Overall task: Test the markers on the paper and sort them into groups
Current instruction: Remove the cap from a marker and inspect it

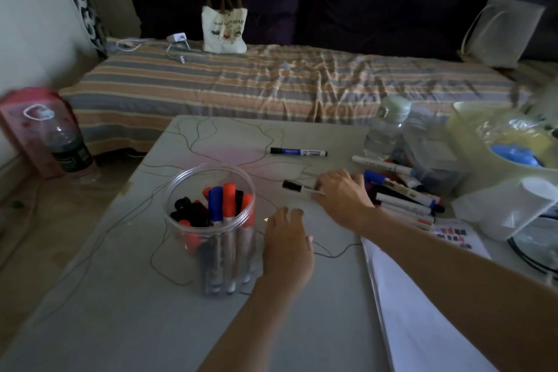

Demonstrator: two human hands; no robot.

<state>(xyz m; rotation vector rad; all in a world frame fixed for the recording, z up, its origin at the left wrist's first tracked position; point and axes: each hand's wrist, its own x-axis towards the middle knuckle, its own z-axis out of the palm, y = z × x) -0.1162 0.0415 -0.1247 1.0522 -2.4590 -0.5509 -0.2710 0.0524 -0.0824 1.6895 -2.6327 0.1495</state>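
Left of centre on the counter (126,296) stands a clear jar (210,229), approx a dozen markers in it caps up – red, blue, black. By my read that's the untested stock, or one sorted group; can't tell which.

Just right of the jar, the left hand (287,246) lies flat on the counter, fingers loosely spread, holding nothing.

Centre frame, a black-capped marker (297,187) lies on the counter w/ the right hand (342,195) over its right end; fingers curl down onto the barrel, looks like a pinch to pick it up or set it down, but the grip itself is hidden under the hand.

Above that, upper centre, one blue marker (298,152) lies alone, well apart from the rest – maybe the start of a group.

Right of the right hand, a loose pile of markers (401,193), mixed caps, prob. a second group.

Lower right, the paper (422,311) lies under the right forearm; colour swatches (453,234) show on a sheet near its top, so some testing is done.

Judgement: partway along. The jar holds plenty, and the groups are small vs. what's left.
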